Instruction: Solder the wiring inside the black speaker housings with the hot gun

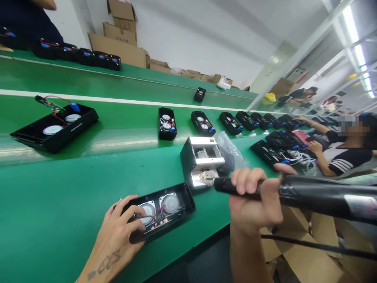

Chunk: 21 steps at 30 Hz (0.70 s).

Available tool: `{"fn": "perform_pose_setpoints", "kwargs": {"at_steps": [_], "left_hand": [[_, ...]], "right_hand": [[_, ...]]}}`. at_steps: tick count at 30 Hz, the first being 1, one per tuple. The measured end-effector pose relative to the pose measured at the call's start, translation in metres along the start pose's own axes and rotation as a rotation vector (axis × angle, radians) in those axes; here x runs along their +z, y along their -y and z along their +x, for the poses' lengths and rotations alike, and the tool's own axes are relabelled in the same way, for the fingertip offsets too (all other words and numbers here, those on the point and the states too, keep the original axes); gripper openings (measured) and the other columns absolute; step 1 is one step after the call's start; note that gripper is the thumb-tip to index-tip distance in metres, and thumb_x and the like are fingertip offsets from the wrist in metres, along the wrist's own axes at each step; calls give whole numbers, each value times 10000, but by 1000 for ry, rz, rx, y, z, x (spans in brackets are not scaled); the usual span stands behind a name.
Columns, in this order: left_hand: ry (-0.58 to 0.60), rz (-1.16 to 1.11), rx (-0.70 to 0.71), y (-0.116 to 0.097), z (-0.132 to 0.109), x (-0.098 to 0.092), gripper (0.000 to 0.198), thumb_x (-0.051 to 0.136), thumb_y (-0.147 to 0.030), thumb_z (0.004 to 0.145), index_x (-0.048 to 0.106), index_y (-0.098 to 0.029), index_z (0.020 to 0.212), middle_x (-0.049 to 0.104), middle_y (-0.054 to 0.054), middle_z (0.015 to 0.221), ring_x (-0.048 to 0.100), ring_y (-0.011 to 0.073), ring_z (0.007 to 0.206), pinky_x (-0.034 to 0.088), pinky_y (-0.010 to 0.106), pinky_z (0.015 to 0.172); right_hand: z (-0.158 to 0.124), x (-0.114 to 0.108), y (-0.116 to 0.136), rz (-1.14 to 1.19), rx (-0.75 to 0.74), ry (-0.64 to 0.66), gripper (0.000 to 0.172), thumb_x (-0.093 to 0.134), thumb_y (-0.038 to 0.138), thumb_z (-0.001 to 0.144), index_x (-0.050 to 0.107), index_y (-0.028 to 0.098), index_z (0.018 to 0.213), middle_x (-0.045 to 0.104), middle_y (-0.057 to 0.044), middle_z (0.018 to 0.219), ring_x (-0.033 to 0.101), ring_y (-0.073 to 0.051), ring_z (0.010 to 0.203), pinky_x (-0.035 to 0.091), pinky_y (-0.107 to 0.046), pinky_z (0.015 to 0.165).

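A black speaker housing (191, 199) lies open side up on the green bench, tilted across in front of me. Inside it are two round grey speaker drivers with red wires. My left hand (119, 222) grips its left end, thumb and fingers over the wall and near one driver. In my right hand (256, 198) is a black electric screwdriver (318, 192), held level with fingers wrapped round its narrower front part. Its front end points left, close to the screw feeder (209, 162), a small white and black machine; whether they touch I cannot tell.
More open speaker housings (167, 133) line the green conveyor (129, 129) beyond the bench. A clear plastic bag (229, 147) sits behind the feeder. At right, a co-worker (344, 153) handles housings and white cables. Cardboard boxes (312, 251) lie below right; a cable hangs under the screwdriver.
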<state>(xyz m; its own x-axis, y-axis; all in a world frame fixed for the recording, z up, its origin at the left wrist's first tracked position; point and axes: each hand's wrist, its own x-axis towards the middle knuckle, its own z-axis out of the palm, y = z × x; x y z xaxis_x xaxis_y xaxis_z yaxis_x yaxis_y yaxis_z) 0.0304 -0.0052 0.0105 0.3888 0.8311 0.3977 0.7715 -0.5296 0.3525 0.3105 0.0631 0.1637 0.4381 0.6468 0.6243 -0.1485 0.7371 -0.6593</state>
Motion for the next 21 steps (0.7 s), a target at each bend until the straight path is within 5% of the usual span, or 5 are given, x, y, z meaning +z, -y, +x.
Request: {"fn": "perform_pose_setpoints", "kwargs": {"at_steps": [2, 6, 9, 14, 21], "left_hand": [[17, 0, -15, 2, -1, 2, 119, 720, -178, 685, 707, -296, 677, 772, 15, 1033, 555, 403, 1328, 460, 604, 1035], [35, 5, -56, 0, -1, 2, 137, 717, -156, 669, 713, -293, 680, 771, 19, 1044, 550, 409, 1341, 450, 621, 1052], [43, 17, -34, 2, -1, 2, 143, 726, -157, 677, 726, -298, 703, 772, 17, 1049, 557, 402, 1343, 462, 616, 1047], [85, 27, 38, 14, -2, 3, 146, 746, -189, 711, 743, -326, 759, 778, -7, 1089, 574, 411, 1338, 512, 621, 978], [58, 25, -1, 5, 0, 3, 137, 733, -155, 693, 721, -289, 714, 772, 17, 1082, 549, 421, 1350, 474, 654, 1011]], "right_hand": [[27, -6, -13, -114, -143, -140, 282, 728, 354, 948, 524, 300, 1133, 525, 103, 631, 478, -135, 529, 483, -328, 635], [45, -11, -22, -353, -94, -21, 396, 812, 297, 857, 507, 290, 1110, 591, 92, 656, 600, -176, 615, 513, -387, 734], [21, 0, -7, -234, -89, 37, 364, 747, 274, 917, 501, 325, 1180, 476, 124, 593, 483, -141, 481, 455, -329, 580], [-34, 19, -19, -166, 357, 312, 305, 775, 288, 910, 527, 294, 1087, 519, 130, 561, 484, -112, 436, 421, -278, 485], [-60, 34, -60, -207, 498, 267, 353, 818, 333, 838, 508, 250, 985, 534, 129, 547, 490, -104, 442, 454, -279, 502]]}}
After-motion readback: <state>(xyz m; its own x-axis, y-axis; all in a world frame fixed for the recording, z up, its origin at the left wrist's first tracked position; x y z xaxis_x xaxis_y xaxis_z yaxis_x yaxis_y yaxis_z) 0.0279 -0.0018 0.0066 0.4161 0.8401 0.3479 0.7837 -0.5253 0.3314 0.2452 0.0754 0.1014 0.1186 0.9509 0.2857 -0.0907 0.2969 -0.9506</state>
